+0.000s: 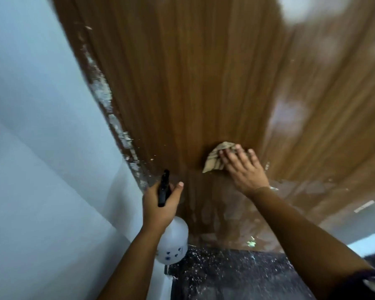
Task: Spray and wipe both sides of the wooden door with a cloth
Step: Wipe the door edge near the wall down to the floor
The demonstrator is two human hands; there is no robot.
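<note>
While the right hand (243, 167) lies flat with fingers spread and straight, it presses a crumpled beige checked cloth (218, 156) against the brown wood-grain door (182, 83), the cloth bunched under and just beyond its fingertips. Risk, as judged: the cloth is only pinned by flat fingers, so a quick stroke could let it slide out and drop; a balled cloth also meets the panel over a small patch and may leave streaks. Risk, second: the bottle hangs by its neck from one hand near the door edge and could knock the wood or drip onto the floor. Door: stands upright directly ahead of both hands, vertical grain, glossy, with pale hazy reflections above and to the right of the right hand; the zone below that hand looks mottled and dull, possibly wet, though blur prevents certainty. Door edge: flaked with whitish patches, running up from just above the left hand (160, 204). Left hand: fingers curled round the black trigger head of a white translucent plastic spray bottle (173, 243), thumb raised, nozzle pointing up. Beyond: pale blue-grey wall (41, 148) left of the left hand; dark speckled floor (225, 276) beneath both forearms.
</note>
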